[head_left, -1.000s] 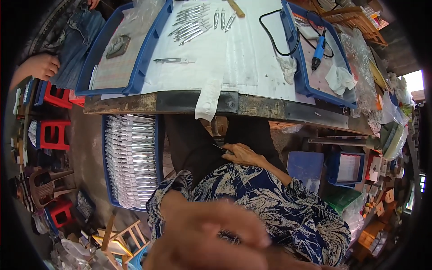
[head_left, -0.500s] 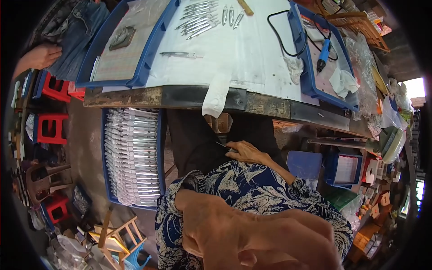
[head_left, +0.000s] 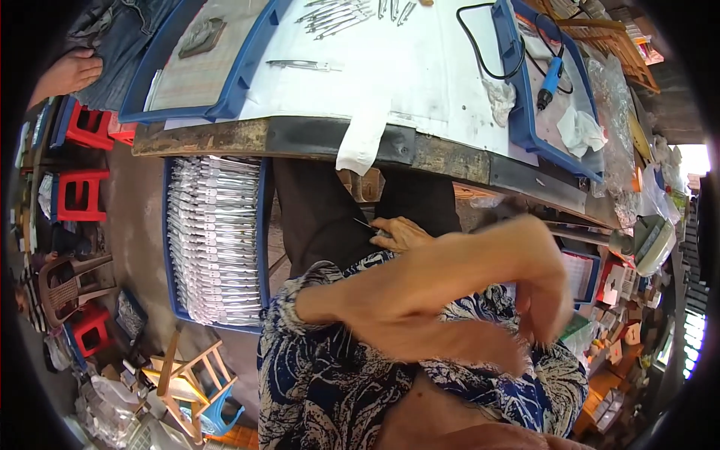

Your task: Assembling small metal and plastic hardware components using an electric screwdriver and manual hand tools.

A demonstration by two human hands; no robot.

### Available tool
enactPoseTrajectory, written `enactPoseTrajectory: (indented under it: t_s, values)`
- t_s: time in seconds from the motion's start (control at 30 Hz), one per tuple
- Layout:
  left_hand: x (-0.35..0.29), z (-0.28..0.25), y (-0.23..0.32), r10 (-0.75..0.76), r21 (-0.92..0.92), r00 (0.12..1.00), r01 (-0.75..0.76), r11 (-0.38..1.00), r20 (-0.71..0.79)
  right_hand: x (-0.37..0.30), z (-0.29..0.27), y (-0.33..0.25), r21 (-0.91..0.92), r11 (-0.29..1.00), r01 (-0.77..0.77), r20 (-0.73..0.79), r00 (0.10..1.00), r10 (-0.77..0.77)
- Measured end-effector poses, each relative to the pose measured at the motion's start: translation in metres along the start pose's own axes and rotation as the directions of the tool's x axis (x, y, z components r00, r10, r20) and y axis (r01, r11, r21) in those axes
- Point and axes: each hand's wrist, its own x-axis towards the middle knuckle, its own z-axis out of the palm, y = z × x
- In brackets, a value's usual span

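My left hand [head_left: 480, 300] is raised in front of my chest, large and blurred. Its fingers bend downward, apart from the thumb, and I see nothing between them. On my lap rests my right hand [head_left: 401, 234], closed around a thin pointed metal tool [head_left: 363, 223]. Only the tool's tip shows; the fingers hide the rest. Beyond my lap, a white strip [head_left: 360, 146] hangs over the edge of the paper-covered worktable [head_left: 405, 82]. A single slim silver metal piece [head_left: 300, 65] lies on the paper, with several similar pieces [head_left: 337, 16] farther back.
A blue tray [head_left: 251, 67] stands left on the table. Another blue tray [head_left: 525, 131] at right holds a blue electric screwdriver [head_left: 550, 84] with a black cable. Left of my legs is a crate of bagged silver pieces [head_left: 217, 240]. Another person's hand [head_left: 71, 75] shows far left, near red stools [head_left: 82, 195].
My left hand has moved up and away from the lower edge, now crossing in front of my chest. The view has tilted slightly. My right hand stays on my lap.
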Motion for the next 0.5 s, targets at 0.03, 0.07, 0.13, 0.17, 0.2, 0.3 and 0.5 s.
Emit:
enactPoseTrajectory:
  t_s: [0.03,0.07,0.13,0.17,0.2,0.3,0.5]
  values:
    - [0.002,-0.004,-0.006,-0.129,0.115,0.99,0.122,0.986,0.06,-0.001,0.001,0.001,-0.035,0.999,-0.005,-0.017,1.0,0.005]
    - [0.002,-0.004,-0.017,-0.257,0.206,0.964,0.24,0.949,0.063,0.0,0.001,0.004,0.003,1.0,-0.01,0.006,1.0,0.01]
    - [0.003,0.0,-0.037,-0.471,0.292,0.877,0.427,0.856,0.097,0.001,-0.003,-0.002,0.01,0.998,-0.057,0.084,0.995,0.056]
    - [0.004,0.003,-0.047,-0.565,0.284,0.81,0.511,0.812,0.156,0.002,0.003,0.004,0.048,0.997,-0.056,0.053,0.997,0.053]
    - [-0.001,0.009,-0.068,-0.453,0.38,0.874,0.364,0.85,0.175,0.003,0.008,0.013,0.056,0.998,0.008,0.022,1.0,-0.01]
    - [-0.006,0.025,-0.087,-0.53,0.41,0.791,0.393,0.823,0.306,0.002,0.003,0.007,0.069,0.998,-0.006,0.04,0.999,0.003]
    - [-0.027,0.017,-0.097,-0.487,0.324,0.697,0.365,0.873,0.526,0.007,0.006,0.004,0.1,0.994,-0.037,0.069,0.997,0.031]
